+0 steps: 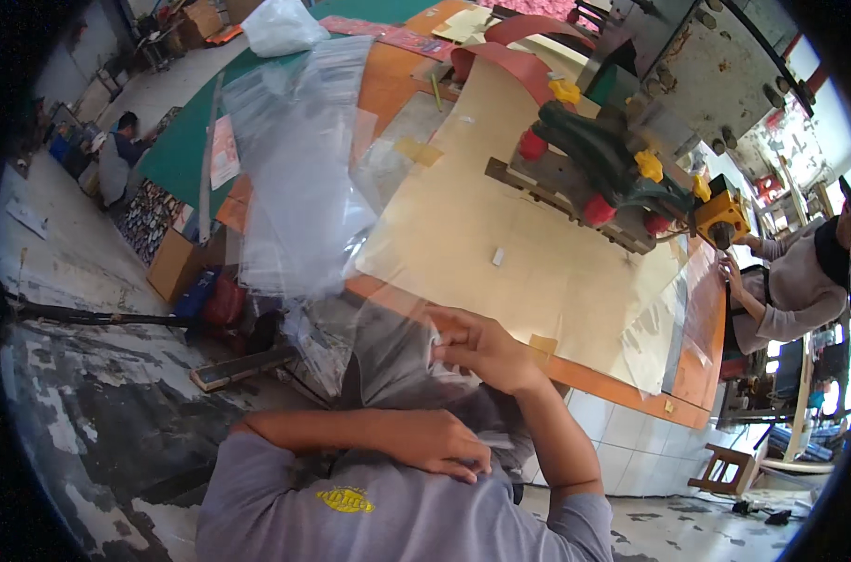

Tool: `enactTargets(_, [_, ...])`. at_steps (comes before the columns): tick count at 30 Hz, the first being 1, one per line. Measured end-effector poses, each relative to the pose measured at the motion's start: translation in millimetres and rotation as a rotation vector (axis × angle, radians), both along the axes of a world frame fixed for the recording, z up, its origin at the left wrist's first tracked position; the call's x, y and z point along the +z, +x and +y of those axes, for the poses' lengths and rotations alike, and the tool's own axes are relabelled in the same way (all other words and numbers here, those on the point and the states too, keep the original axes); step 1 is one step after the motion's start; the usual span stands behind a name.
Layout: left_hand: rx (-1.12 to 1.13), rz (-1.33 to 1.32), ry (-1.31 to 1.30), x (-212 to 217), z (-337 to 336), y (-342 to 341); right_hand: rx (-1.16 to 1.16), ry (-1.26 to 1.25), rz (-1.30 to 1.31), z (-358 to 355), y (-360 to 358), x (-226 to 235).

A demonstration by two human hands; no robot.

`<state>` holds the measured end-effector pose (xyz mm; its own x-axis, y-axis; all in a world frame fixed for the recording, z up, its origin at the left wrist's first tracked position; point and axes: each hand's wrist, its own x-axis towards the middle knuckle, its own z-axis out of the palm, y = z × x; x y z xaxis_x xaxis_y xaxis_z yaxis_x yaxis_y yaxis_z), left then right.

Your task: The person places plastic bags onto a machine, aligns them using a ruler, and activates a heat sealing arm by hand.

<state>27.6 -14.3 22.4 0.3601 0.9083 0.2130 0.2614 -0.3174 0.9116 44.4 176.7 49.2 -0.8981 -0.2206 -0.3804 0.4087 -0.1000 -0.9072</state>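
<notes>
My right hand (486,348) is at the near edge of the worktable, its thumb and fingers pinched on a clear plastic bag (388,342). The thin film hangs from the fingers over the edge, toward my lap. My left hand (449,447) lies in front of my shirt, below the right one, with the fingers curled in; what they hold, if anything, is hidden. Just beyond the hanging bag, a fanned stack of clear plastic bags (299,201) covers the table's left part.
A cream board (463,239) covers the table, with a small white piece (498,256) on it. A dark green machine (599,155) with red and yellow knobs stands at the right. Another person (791,290) works beyond it; one more person (121,159) sits far left.
</notes>
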Motion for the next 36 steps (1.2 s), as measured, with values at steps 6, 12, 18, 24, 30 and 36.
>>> enactTargets(6, [0.517, -0.144, 0.485, 40, -7, -14, -0.693, 0.217, 0.19, 32, 80, 45])
enactTargets(12, [1.023, 0.614, 0.158, 6, 31, -58, -0.717, 0.478, 0.239, 43, 174, -5])
enactTargets(18, [0.72, 0.751, 0.159, -10, 72, -37, -0.183, 0.439, -0.012, 13, 194, -5])
enactTargets(24, [0.708, 0.81, 0.151, -22, 121, -48, -0.381, 0.613, 0.069, 7, 174, -18])
enactTargets(30, [0.815, 0.815, 0.136, -31, 139, -66, -0.28, 0.881, -0.031, 19, 162, 24])
enactTargets(36, [0.832, 0.837, 0.138, -31, 145, -71, -0.526, 1.196, 0.078, 45, 126, 21])
